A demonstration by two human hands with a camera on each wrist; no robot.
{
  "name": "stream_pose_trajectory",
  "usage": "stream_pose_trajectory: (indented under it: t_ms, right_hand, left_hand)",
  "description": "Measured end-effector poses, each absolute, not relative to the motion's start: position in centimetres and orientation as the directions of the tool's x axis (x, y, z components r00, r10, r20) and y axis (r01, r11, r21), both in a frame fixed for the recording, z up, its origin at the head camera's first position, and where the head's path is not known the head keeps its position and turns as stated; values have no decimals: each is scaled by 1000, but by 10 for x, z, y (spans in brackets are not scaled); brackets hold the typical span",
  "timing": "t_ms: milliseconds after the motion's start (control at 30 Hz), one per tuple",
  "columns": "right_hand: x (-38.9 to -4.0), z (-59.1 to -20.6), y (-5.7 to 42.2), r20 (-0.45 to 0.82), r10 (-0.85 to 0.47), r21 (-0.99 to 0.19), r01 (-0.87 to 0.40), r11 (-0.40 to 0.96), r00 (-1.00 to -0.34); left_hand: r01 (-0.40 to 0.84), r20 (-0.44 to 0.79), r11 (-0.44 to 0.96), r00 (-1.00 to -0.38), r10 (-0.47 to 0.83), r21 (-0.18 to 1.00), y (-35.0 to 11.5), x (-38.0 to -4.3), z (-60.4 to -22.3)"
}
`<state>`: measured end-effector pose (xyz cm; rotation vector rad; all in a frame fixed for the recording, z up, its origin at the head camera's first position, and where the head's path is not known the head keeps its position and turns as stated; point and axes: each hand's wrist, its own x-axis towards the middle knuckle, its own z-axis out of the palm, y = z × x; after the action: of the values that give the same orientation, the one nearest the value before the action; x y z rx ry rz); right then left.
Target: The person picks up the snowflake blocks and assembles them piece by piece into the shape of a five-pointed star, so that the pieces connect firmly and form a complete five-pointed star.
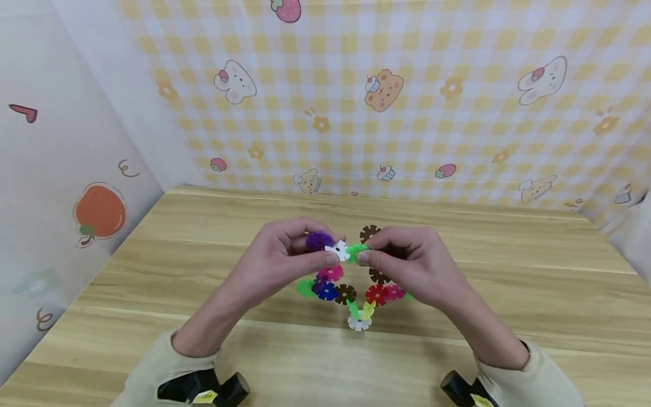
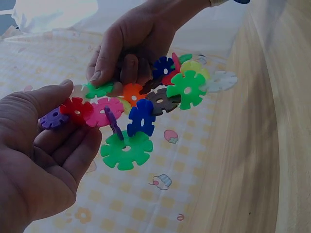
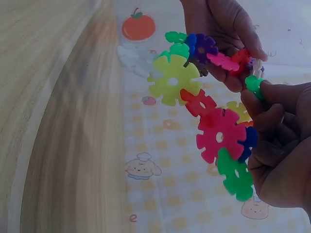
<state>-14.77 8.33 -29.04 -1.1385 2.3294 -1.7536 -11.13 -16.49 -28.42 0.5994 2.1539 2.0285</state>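
Observation:
A chain of colourful notched plastic snowflake discs hangs between my hands in the head view. My left hand (image 1: 272, 257) grips its upper left part, thumb on a white disc (image 1: 338, 250) beside a purple disc (image 1: 319, 241). Between thumb and forefinger, my right hand (image 1: 418, 264) pinches a green disc (image 1: 354, 254) that meets the white one; whether their slots interlock I cannot tell. In the left wrist view, a red disc (image 2: 77, 111) and a pink disc (image 2: 105, 111) lie by the left fingers. Lower discs form a V down to a white disc (image 1: 359, 323).
The chain is held above a wooden table (image 1: 152, 316). Behind it rises a yellow-checked cloth backdrop (image 1: 346, 135), and a white patterned sheet (image 1: 56, 169) stands at the left. Black wrist devices (image 1: 231, 390) sit on both cuffs.

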Motion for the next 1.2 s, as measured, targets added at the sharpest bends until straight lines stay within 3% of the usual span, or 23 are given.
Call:
stream_pose_trajectory:
  t_ms: [400,767,1200]
  right_hand:
    - [-145,-289,82,456,-540,-814,-577,68,-707]
    - [-144,-289,79,424,-530,-817,-563,126,-734]
    - [-141,-296,70,378,-548,-819,-545,177,-746]
  left_hand:
    - [233,203,35,-905,373,972,-161,-111,-286]
    - [232,200,50,-913,356,971,-160,-110,-286]
    - [244,181,164,-928,326,956,-152,-107,-291]
